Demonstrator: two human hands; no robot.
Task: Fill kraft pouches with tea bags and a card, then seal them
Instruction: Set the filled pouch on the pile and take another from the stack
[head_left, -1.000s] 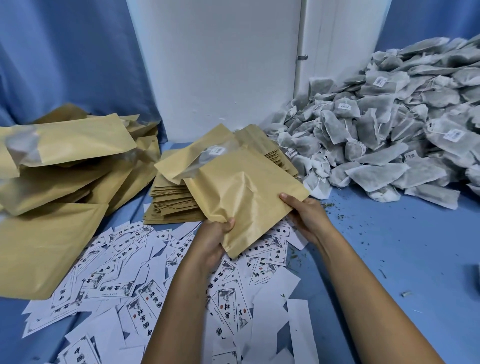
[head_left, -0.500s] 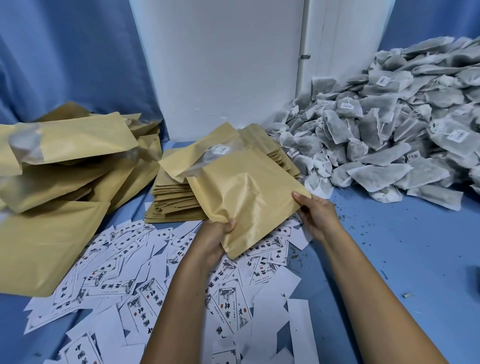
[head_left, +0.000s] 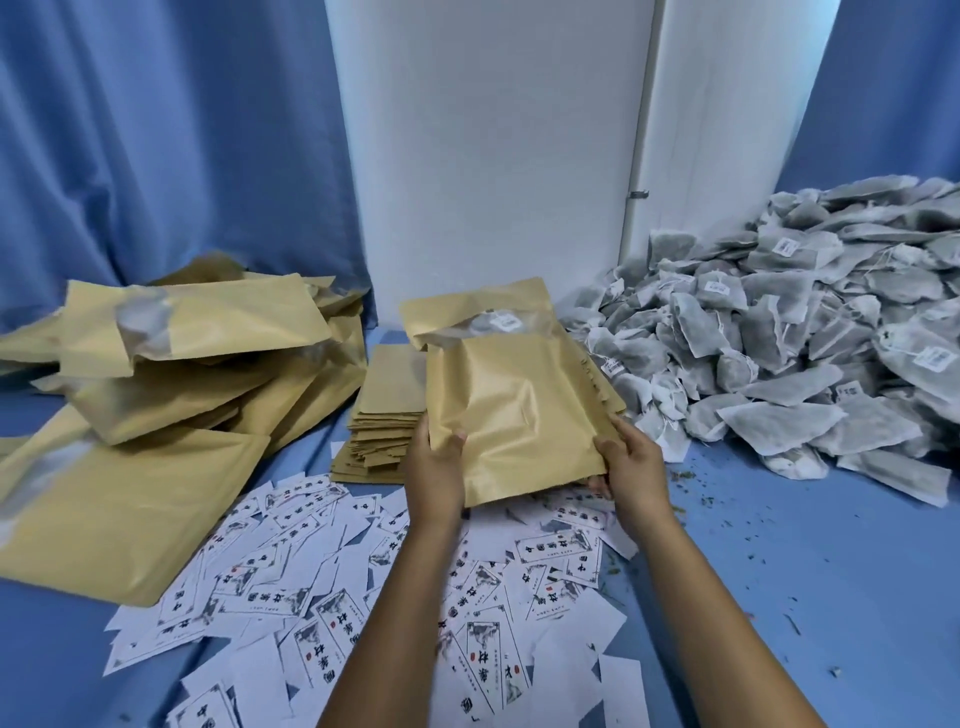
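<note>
A kraft pouch (head_left: 514, 410) is held upright between both hands above the printed cards. Its mouth is open at the top, and a tea bag with a white tag (head_left: 501, 325) shows through the clear window there. My left hand (head_left: 434, 467) grips the pouch's lower left edge with the thumb on the front. My right hand (head_left: 631, 467) grips the lower right corner. Printed white cards (head_left: 311, 597) lie scattered on the blue surface below. A big heap of grey tea bags (head_left: 789, 364) lies at the right.
A stack of flat unfilled kraft pouches (head_left: 382, 431) sits just behind my left hand. Filled pouches (head_left: 171, 374) are piled at the left. A white panel stands behind, with blue curtain on both sides. Loose tea crumbs dot the blue surface at the right.
The pouch has been turned from a tilted diamond position to upright. My right hand moved from its right corner down to the lower right edge, and the view shifted closer.
</note>
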